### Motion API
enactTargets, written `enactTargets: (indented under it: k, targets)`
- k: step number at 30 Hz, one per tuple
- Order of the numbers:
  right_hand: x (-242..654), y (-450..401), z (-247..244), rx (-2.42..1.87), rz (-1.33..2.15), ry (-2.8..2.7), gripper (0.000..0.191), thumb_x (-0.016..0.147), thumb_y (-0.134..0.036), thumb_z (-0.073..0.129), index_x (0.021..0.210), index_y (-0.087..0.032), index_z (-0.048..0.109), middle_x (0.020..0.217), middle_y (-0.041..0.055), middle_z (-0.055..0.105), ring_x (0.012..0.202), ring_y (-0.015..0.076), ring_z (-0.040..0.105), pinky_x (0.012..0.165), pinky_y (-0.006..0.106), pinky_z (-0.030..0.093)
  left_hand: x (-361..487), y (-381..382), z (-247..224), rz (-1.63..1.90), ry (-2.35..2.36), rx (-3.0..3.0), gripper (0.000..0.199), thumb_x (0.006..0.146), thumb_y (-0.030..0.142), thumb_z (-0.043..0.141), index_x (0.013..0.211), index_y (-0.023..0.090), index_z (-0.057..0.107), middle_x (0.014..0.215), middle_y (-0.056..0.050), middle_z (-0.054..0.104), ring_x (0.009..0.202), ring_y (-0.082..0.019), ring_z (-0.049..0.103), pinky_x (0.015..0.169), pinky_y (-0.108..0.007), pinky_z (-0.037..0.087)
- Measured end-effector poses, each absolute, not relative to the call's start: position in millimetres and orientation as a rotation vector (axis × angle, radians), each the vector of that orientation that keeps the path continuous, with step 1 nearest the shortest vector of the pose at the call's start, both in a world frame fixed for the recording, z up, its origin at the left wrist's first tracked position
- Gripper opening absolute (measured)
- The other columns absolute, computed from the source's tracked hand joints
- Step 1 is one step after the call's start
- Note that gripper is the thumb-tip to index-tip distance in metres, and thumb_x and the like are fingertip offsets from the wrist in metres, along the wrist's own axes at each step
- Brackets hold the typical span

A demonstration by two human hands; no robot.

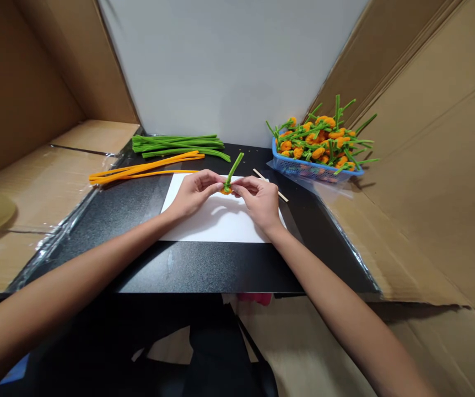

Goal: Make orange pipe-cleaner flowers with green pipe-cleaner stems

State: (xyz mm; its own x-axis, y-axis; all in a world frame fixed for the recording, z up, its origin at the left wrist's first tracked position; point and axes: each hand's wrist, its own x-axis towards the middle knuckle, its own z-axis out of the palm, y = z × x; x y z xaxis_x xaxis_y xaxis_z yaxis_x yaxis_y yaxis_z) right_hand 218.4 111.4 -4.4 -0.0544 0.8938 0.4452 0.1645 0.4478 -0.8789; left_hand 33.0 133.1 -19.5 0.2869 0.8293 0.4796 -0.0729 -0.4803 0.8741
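Head view: black table (155,270) carries white paper (221,230). Blue basket (316,167), rear right, contains orange-and-green flowers (320,138). Green stems (171,145) and orange stems (111,176) lie rear left. Left hand (196,193) and right hand (260,199) are close together, fingertips pinched. Stick (282,197) lies beside right hand. Single flower (230,177) is gripped between both hands above paper, stem upward, tilted right.

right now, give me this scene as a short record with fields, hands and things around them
left hand: fingertips on the orange-and-green piece
right hand: fingertips on the same piece, opposite side
held piece: green stem up, orange part below, over the white sheet
left side: orange strips, with green strips beyond
right side: blue basket heaped with similar pieces
near right hand: pale stick, partly hidden
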Motion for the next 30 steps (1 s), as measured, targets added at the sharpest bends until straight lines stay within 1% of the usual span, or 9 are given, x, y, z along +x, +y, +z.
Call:
enactTargets:
  k: [7,9,11,13,15,18,24,26,30]
  targets:
    - [217.0,109.2,-4.1,-0.994,0.752,-1.539,0.012,0.082,-0.03,0.073,0.081,-0.018,0.075,0.079,0.0035,0.075,0.07,0.0163,0.07,0.071,0.032,0.057,36.4,127.4,-18.1,1.385,0.745,1.732,0.026,0.084,0.041,0.074,0.092,0.017,0.069,0.1,-0.01,0.077,0.09,-0.019,0.074,0.083,-0.034,0.059]
    - [216.5,108.1,-2.4,-0.993,0.772,-1.559,0.016,0.08,-0.033,0.074,0.087,-0.019,0.074,0.088,0.0044,0.076,0.078,0.0177,0.071,0.075,0.032,0.058,36.6,125.0,-15.6,1.411,0.779,1.754,0.024,0.085,0.039,0.073,0.091,0.017,0.069,0.103,-0.01,0.077,0.093,-0.02,0.073,0.084,-0.034,0.058]
    - [215.6,107.8,-1.4,-0.953,0.864,-1.583,0.028,0.077,-0.037,0.078,0.099,-0.02,0.071,0.102,0.0053,0.076,0.09,0.0197,0.072,0.079,0.033,0.059,36.3,123.5,-13.4,1.433,0.778,1.776,0.023,0.086,0.039,0.072,0.091,0.016,0.07,0.106,-0.01,0.076,0.098,-0.021,0.072,0.086,-0.035,0.058]
    - [214.5,108.8,-1.5,-0.897,0.963,-1.586,0.038,0.074,-0.041,0.081,0.105,-0.022,0.07,0.11,0.0058,0.075,0.095,0.0205,0.072,0.084,0.035,0.059,35.4,123.1,-11.9,1.462,0.763,1.797,0.022,0.087,0.038,0.071,0.092,0.016,0.071,0.109,-0.011,0.075,0.102,-0.021,0.071,0.087,-0.035,0.058]
    - [213.8,110.7,-2.7,-0.868,1.005,-1.553,0.038,0.072,-0.042,0.083,0.1,-0.021,0.07,0.108,0.006,0.075,0.094,0.0206,0.073,0.087,0.036,0.059,34.2,123.4,-11.2,1.499,0.776,1.848,0.02,0.088,0.036,0.07,0.093,0.017,0.072,0.108,-0.011,0.075,0.103,-0.021,0.071,0.085,-0.033,0.058]
    - [213.9,113.0,-4.4,-0.863,1.02,-1.473,0.037,0.068,-0.041,0.086,0.094,-0.019,0.072,0.099,0.006,0.076,0.09,0.021,0.073,0.09,0.038,0.058,32.5,123.8,-10.9,1.539,0.806,1.975,0.017,0.088,0.033,0.071,0.093,0.017,0.074,0.102,-0.01,0.075,0.099,-0.019,0.07,0.081,-0.032,0.06]
    - [215.5,113.5,-6.8,-0.866,1.1,-1.417,0.036,0.069,-0.037,0.086,0.097,-0.02,0.073,0.102,0.0055,0.077,0.094,0.0208,0.073,0.095,0.04,0.057,31.4,122.2,-9.9,1.546,0.815,2.059,0.018,0.087,0.035,0.072,0.093,0.018,0.075,0.099,-0.009,0.074,0.094,-0.018,0.07,0.075,-0.03,0.063]
    - [215.8,114.1,-8.0,-0.854,1.137,-1.407,0.035,0.068,-0.035,0.086,0.097,-0.021,0.073,0.103,0.0048,0.076,0.095,0.0207,0.072,0.095,0.041,0.057,31.9,121.3,-9.0,1.568,0.827,2.067,0.016,0.087,0.033,0.072,0.091,0.019,0.076,0.098,-0.009,0.075,0.092,-0.018,0.071,0.075,-0.03,0.063]
    - [215.4,115.6,-8.8,-0.812,1.157,-1.383,0.033,0.067,-0.034,0.087,0.093,-0.021,0.071,0.099,0.0026,0.075,0.094,0.0198,0.072,0.096,0.04,0.056,32.7,119.5,-7.5,1.636,0.841,2.14,0.009,0.088,0.026,0.071,0.091,0.02,0.077,0.096,-0.007,0.078,0.09,-0.018,0.073,0.081,-0.032,0.061]
